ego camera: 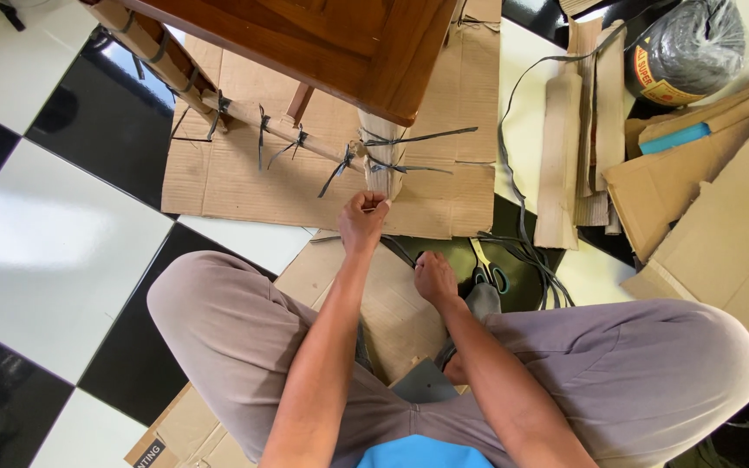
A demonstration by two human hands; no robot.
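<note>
— What has the left hand [363, 221] got?

— It is pinched shut on the end of a dark plastic strap [398, 250], right against the foot of the cardboard-wrapped furniture leg [383, 160]. The right hand [435, 279] sits nearer, fist closed on the same strap where it runs down across the floor cardboard [244, 173].

— How would that strap handle?

— Light, thin and flat, I'd judge; limp along its length yet unwilling to stretch, and probably slick. Its edges could bite into a bare palm under tension, so a pinch near the end plus a wrapped grip lower down looks sensible.

— And the leg?

— The wrap is soft and would crush or slide if squeezed; the wooden furniture piece [340, 43] above it looks heavy and rigid. Several straps are already tied along the wrapped rail [218, 104] to the left.

— Anything else close by?

— Scissors [489, 270] just right of the right hand, loose strap lengths [530, 251] beyond, cardboard strips [561, 156] farther right, and a strap roll [687, 48] at the far right corner of the tiled floor [54, 243].
</note>
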